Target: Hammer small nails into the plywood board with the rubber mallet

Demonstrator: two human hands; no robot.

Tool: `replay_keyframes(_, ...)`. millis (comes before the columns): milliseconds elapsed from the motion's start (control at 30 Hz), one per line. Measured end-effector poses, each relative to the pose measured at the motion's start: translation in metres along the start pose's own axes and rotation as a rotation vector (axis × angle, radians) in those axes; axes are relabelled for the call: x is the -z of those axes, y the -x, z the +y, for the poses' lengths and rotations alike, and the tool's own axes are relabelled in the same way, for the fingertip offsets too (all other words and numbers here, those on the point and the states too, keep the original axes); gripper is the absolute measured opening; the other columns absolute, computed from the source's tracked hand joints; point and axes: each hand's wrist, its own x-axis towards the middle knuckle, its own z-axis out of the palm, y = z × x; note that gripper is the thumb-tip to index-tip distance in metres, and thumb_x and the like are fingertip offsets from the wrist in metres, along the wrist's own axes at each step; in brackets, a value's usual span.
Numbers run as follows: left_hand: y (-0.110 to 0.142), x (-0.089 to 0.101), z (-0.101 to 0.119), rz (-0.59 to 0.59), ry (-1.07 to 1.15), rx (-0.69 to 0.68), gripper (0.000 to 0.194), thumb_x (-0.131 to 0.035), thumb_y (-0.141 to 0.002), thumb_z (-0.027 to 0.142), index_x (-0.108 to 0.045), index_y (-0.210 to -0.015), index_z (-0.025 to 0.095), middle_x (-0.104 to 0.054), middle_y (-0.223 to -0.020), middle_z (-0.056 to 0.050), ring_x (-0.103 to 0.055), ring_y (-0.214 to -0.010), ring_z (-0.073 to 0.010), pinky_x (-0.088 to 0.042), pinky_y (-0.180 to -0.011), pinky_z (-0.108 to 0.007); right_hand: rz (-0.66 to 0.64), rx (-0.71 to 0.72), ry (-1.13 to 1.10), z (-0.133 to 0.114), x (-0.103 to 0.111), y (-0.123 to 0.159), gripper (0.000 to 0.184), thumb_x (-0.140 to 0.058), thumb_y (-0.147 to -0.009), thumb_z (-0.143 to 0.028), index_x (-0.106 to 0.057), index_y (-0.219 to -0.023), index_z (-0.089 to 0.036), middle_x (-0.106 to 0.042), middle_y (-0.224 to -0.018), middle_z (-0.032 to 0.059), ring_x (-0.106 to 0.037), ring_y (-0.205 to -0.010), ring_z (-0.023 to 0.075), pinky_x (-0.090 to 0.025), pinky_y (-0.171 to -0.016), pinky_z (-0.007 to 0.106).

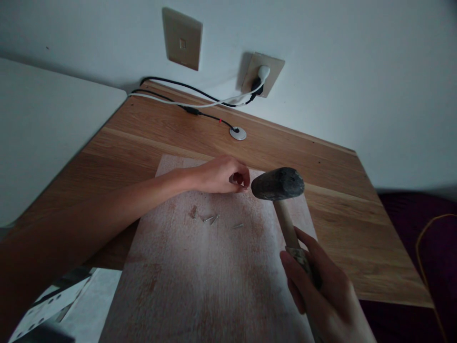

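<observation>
My right hand [321, 286] is wrapped round the handle of a mallet [278, 184], which has a dark, worn head and a pale wooden shaft with a patterned grip. The mallet's head is raised just right of my left hand [228, 174]. That left hand rests at the far part of a whitish, worn wooden board [193, 281], thumb and forefinger pinched together. Between these fingertips is a tiny thing that looks like a nail, mostly hidden. Several loose nails [214, 219] lie on the board nearer to me, left of the mallet.
Under the board is a brown wooden desk [357, 228] against a white wall. Black and white cables [185, 102] run along its back edge to a wall socket [266, 76], beside a round cable grommet [238, 133]. A white panel [53, 128] stands at the left.
</observation>
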Motion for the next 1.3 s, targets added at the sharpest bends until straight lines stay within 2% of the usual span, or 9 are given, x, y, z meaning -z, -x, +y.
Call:
replay_keyframes(133,0.001,-0.002,-0.001,0.053,-0.064,0.001,0.027,-0.091,-0.079,0.024,-0.076,-0.100,0.017,-0.068,-0.094,-0.002,-0.063,-0.084,-0.0153,-0.047,-0.077,-0.029,-0.001,0.053,0.020,0.002,0.002,0.000,0.051,-0.059,-0.105,-0.060,-0.069,-0.136,-0.020,-0.044,-0.057,-0.0108,-0.044,-0.049,0.0139,-0.037,-0.050,0.033)
replay_keyframes(233,0.001,-0.004,-0.004,0.060,-0.082,0.001,0.035,-0.092,-0.076,0.029,-0.074,-0.103,0.018,-0.066,-0.098,-0.002,-0.061,-0.086,-0.0164,-0.046,-0.080,-0.030,-0.031,0.101,0.049,0.003,0.002,-0.003,0.051,-0.055,-0.108,-0.060,-0.068,-0.138,-0.021,-0.044,-0.057,-0.0108,-0.044,-0.049,0.0137,-0.038,-0.050,0.032)
replay_keyframes(400,0.001,-0.006,-0.006,0.061,-0.070,0.011,0.030,-0.090,-0.078,0.030,-0.072,-0.100,0.020,-0.065,-0.096,-0.002,-0.061,-0.086,-0.0172,-0.046,-0.081,-0.031,-0.133,0.114,0.081,0.010,0.005,-0.009,0.055,-0.056,-0.109,-0.061,-0.066,-0.143,-0.019,-0.048,-0.055,-0.0104,-0.047,-0.046,0.0133,-0.042,-0.045,0.029)
replay_keyframes(500,0.001,-0.004,-0.005,0.046,-0.066,0.001,0.027,-0.089,-0.080,0.028,-0.073,-0.100,0.019,-0.064,-0.095,-0.002,-0.061,-0.086,-0.0166,-0.046,-0.080,-0.031,-0.150,0.097,0.027,0.012,0.009,-0.008,0.058,-0.058,-0.107,-0.063,-0.065,-0.143,-0.018,-0.050,-0.053,-0.0104,-0.051,-0.041,0.0122,-0.044,-0.041,0.026)
replay_keyframes(700,0.000,-0.003,-0.004,0.029,-0.009,-0.015,0.012,-0.084,-0.087,0.021,-0.072,-0.086,0.018,-0.067,-0.087,0.000,-0.063,-0.078,-0.0129,-0.044,-0.074,-0.027,-0.044,-0.039,-0.021,-0.007,0.008,0.002,0.063,-0.059,-0.103,-0.069,-0.065,-0.142,-0.020,-0.047,-0.054,-0.0108,-0.049,-0.043,0.0115,-0.044,-0.043,0.025)
replay_keyframes(1000,-0.001,-0.002,0.000,0.029,0.015,-0.014,0.011,-0.079,-0.087,0.011,-0.074,-0.079,0.017,-0.070,-0.080,0.001,-0.064,-0.074,-0.0119,-0.042,-0.071,-0.026,-0.046,-0.020,-0.055,-0.007,0.004,-0.001,0.058,-0.063,-0.103,-0.064,-0.067,-0.141,-0.020,-0.049,-0.052,-0.0104,-0.048,-0.041,0.0131,-0.042,-0.041,0.028)
replay_keyframes(1300,-0.002,-0.003,-0.003,0.016,0.028,0.006,0.009,-0.080,-0.086,0.015,-0.075,-0.079,0.017,-0.070,-0.077,0.000,-0.063,-0.071,-0.0122,-0.042,-0.071,-0.026,-0.041,-0.043,-0.018,-0.014,0.005,0.001,0.063,-0.062,-0.102,-0.068,-0.067,-0.143,-0.020,-0.048,-0.054,-0.0101,-0.048,-0.043,0.0123,-0.042,-0.044,0.027)
